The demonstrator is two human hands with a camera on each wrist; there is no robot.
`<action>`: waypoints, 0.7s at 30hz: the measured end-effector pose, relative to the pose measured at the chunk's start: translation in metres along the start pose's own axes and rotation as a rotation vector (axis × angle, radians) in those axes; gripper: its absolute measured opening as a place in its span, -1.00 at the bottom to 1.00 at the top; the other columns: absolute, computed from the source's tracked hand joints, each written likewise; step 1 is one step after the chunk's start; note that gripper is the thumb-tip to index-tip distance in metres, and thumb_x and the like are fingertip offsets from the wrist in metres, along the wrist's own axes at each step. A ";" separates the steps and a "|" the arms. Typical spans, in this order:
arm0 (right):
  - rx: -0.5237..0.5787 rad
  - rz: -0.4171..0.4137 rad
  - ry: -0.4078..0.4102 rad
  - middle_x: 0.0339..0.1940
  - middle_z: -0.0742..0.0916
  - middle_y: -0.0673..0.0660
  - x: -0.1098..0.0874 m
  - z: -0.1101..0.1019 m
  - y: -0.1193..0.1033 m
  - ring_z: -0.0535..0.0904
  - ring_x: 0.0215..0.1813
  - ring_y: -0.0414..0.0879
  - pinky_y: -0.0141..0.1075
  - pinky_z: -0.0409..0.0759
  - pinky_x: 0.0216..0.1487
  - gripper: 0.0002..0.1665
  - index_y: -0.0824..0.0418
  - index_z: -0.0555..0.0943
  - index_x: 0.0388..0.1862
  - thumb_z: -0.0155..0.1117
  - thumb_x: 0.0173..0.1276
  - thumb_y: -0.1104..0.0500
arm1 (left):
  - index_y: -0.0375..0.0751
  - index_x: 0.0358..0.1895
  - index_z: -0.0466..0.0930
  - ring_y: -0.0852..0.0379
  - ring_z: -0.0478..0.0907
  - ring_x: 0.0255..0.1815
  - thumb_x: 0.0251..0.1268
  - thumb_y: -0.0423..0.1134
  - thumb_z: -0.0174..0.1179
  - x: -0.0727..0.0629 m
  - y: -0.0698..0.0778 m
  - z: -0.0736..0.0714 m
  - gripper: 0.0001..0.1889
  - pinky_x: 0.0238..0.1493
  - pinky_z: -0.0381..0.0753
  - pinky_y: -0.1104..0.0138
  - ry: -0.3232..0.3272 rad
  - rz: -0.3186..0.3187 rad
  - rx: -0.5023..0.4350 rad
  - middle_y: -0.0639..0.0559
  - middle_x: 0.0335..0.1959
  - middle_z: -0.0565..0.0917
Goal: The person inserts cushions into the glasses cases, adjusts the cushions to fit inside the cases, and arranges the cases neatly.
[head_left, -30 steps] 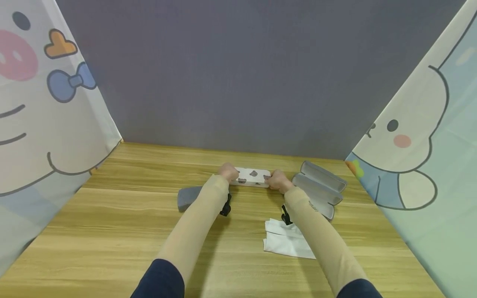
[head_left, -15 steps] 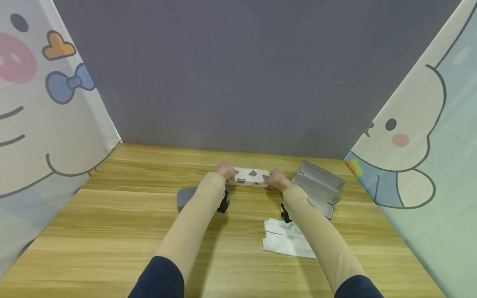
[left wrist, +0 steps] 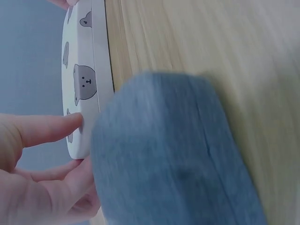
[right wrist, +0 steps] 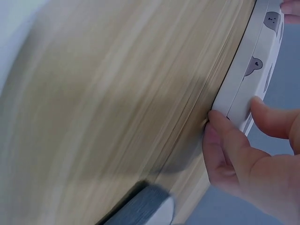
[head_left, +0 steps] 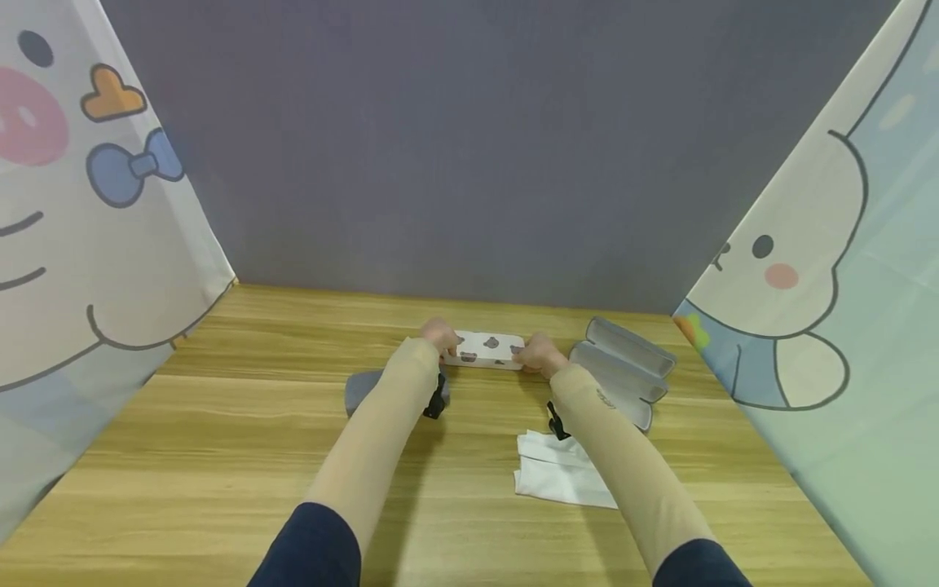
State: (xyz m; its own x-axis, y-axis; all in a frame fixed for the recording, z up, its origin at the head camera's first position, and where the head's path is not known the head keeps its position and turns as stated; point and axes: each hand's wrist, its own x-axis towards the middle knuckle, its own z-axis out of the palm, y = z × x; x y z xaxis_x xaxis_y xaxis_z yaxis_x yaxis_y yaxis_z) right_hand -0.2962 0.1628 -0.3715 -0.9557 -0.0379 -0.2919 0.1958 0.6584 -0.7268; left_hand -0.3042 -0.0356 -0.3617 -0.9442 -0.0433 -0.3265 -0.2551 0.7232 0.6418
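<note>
A long white case with grey bear prints [head_left: 490, 346], shaped like a glasses case, lies closed at the far middle of the table. My left hand [head_left: 440, 334] holds its left end; in the left wrist view the thumb [left wrist: 51, 127] presses the printed face and the other fingers curl round the end. On the other end, my right hand [head_left: 541, 355] pinches it, with the thumb [right wrist: 272, 117] on one side and fingertips at the lower edge beside the seam. A closed grey-blue case [left wrist: 164, 150] sits just under my left wrist, partly hidden by the forearm in the head view.
An open grey glasses case [head_left: 623, 371] lies to the right, close to my right wrist. Nearer, a folded white cloth [head_left: 561, 473] is partly covered by my right forearm. A grey panel [head_left: 455, 163] rises behind the wooden table [head_left: 220, 456], with printed curtains at both sides.
</note>
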 end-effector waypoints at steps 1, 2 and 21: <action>-0.002 -0.006 -0.005 0.05 0.56 0.38 -0.001 0.002 -0.002 0.42 -0.42 -0.18 -0.48 0.51 -0.42 -0.55 0.60 0.46 0.11 0.21 0.26 0.40 | -0.27 -0.32 0.76 0.19 0.49 -0.59 0.37 -0.09 0.14 0.001 -0.003 -0.001 -0.68 -0.54 0.54 0.43 0.006 0.007 0.013 -0.17 0.13 0.59; -0.003 -0.013 -0.008 -0.01 0.56 0.34 -0.001 0.004 -0.004 0.40 -0.46 -0.19 -0.47 0.49 -0.42 -0.57 0.60 0.47 0.08 0.21 0.25 0.40 | -0.24 -0.37 0.77 0.20 0.49 -0.58 0.37 -0.06 0.14 0.004 -0.007 -0.002 -0.66 -0.52 0.55 0.42 0.010 0.023 0.031 -0.14 0.12 0.61; -0.064 -0.040 -0.065 -0.08 0.55 0.31 0.002 0.035 -0.035 0.24 -0.65 -0.26 -0.46 0.33 -0.53 -0.48 0.61 0.35 0.18 0.17 0.33 0.32 | -0.38 -0.21 0.72 0.14 0.45 -0.59 0.28 -0.21 0.24 0.002 -0.039 -0.038 -0.75 -0.54 0.52 0.39 0.013 -0.066 -0.029 -0.23 -0.06 0.64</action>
State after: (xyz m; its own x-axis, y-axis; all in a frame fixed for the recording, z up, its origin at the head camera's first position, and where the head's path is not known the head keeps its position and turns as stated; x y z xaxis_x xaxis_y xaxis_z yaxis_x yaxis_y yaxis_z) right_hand -0.2977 0.1136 -0.3682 -0.9459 -0.1127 -0.3043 0.1411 0.7017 -0.6984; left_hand -0.3039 -0.0898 -0.3608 -0.9277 -0.0991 -0.3598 -0.3224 0.6984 0.6390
